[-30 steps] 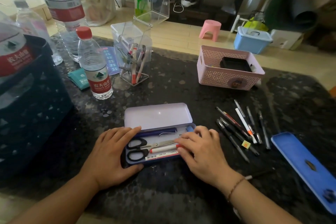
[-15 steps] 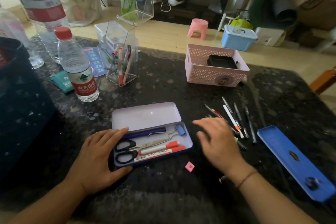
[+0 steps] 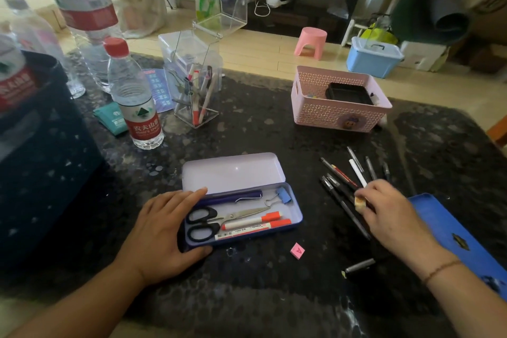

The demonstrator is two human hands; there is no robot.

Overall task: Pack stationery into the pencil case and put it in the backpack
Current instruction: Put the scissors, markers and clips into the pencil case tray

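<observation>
An open tin pencil case (image 3: 297,221) lies mid-table with its pale lid (image 3: 230,171) tilted back. Inside are black-handled scissors (image 3: 219,221), two orange-capped markers (image 3: 255,223), a dark blue pen (image 3: 230,197) and a blue binder clip (image 3: 282,196). My left hand (image 3: 162,230) rests flat on the case's left end, holding it. To the right my right hand (image 3: 389,214) pinches a small yellowish eraser (image 3: 360,202) over a spread of loose pens and pencils (image 3: 343,175). A small pink eraser (image 3: 297,250) lies in front of the case.
A blue tray-like lid (image 3: 463,244) lies at the right edge. A pink basket (image 3: 334,115) stands behind the pens. A clear acrylic holder (image 3: 196,90) and water bottles (image 3: 137,107) stand at back left. A dark crate (image 3: 35,162) fills the left side. A dark pen (image 3: 359,266) lies near my right wrist.
My right hand left the pencil case, moved right over the loose pens and picked up the small yellowish eraser. A pink eraser now lies in front of the case. My left hand stayed put.
</observation>
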